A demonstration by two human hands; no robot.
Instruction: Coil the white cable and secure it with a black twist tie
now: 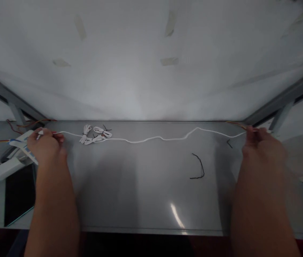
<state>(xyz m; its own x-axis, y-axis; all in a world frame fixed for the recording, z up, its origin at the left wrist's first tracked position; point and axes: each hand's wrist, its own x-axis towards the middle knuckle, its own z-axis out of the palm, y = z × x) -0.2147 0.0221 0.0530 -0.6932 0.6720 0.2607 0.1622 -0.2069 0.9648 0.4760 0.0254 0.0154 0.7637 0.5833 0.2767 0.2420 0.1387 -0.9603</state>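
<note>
The left hand [46,144] and right hand [264,144] pinch a thin, wavy white cable [143,141] near its ends; straightening seems under way, probably calling next for gentle outward pull.

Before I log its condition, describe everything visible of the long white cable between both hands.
The long, thin white cable looks plastic-coated. It runs unbundled in loose waves, with a sharper bend right of centre, along the far part of the smooth grey table, held by the bare left hand and bare right hand. Toward the left it passes tied white cable bundles, possibly touching them. Blur obscures its ends.
</note>
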